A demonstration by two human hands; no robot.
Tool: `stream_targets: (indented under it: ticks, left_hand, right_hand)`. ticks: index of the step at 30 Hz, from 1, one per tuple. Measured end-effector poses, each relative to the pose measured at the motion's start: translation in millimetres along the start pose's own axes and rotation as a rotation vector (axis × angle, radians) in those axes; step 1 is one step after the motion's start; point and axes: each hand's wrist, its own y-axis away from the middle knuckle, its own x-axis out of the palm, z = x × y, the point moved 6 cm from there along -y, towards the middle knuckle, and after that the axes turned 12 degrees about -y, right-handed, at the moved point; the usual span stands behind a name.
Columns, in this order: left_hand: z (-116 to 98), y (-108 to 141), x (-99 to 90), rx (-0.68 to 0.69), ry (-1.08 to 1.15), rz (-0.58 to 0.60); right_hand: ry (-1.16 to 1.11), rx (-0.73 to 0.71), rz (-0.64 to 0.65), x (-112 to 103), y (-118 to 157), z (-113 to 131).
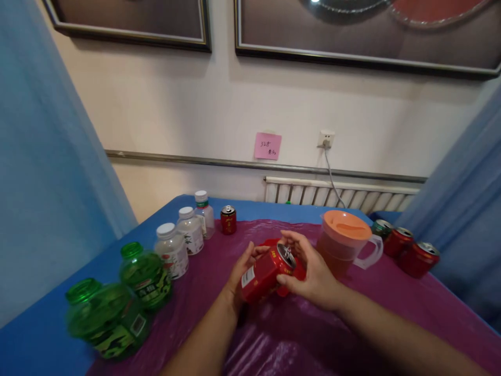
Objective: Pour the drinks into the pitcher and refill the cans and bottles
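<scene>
Your grip: left hand (238, 271), right hand (315, 271) curled round tilted red can (264, 277), not set down yet; pitcher (332, 256) at 2 o'clock.

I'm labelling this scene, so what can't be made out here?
Head view throughout:
Red object behind held red can: partly hidden by can and right hand.
Right framed picture: cut off by top edge.
Pink note: writing too small.
Front green bottle: label blurred.

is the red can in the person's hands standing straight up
No, the held red can is tilted, its silver top leaning toward the right hand.
</scene>
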Motion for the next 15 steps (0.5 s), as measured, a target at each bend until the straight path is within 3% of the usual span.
stream_targets:
  ticks: [5, 9, 15]
  left_hand:
    - [-9, 13, 31.5, -0.044, -0.183, 0.269]
    - [-4, 21, 54.8, -0.072, -0.388, 0.430]
    - [-15, 18, 53.7, 0.035, -0.548, 0.296]
  right_hand:
    - [0.030, 0.034, -0.030, -31, 25, -8]
    - [-0.007, 0.030, -0.031, -38, 33, -13]
    - [-0.023, 0.042, -0.247, -38, 64, -24]
